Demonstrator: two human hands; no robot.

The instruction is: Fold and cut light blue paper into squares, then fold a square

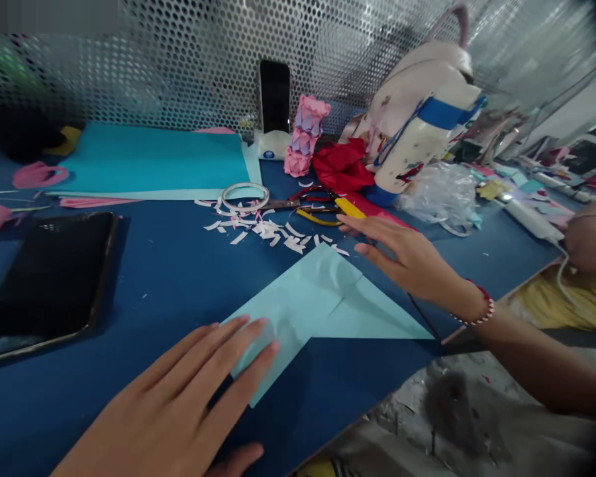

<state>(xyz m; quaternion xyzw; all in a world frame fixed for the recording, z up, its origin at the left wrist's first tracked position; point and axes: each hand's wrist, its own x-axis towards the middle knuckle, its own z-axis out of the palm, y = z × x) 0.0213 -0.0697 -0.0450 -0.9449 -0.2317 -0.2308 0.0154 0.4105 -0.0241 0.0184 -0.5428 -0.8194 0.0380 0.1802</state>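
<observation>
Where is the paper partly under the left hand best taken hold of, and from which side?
Probably pinch the paper by its narrow right tip, coming from the right with the right hand: the tip tapers to a point close to the edge of the table, so a thumb may slip beneath, while the left hand covers the opposite end.

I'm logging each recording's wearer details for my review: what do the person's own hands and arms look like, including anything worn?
The left hand is ungloved, with no ring showing; its wrist is out of view. The right hand is also ungloved, with a red and whitish beaded bracelet around the wrist. No sleeve shows on the visible right forearm.
</observation>
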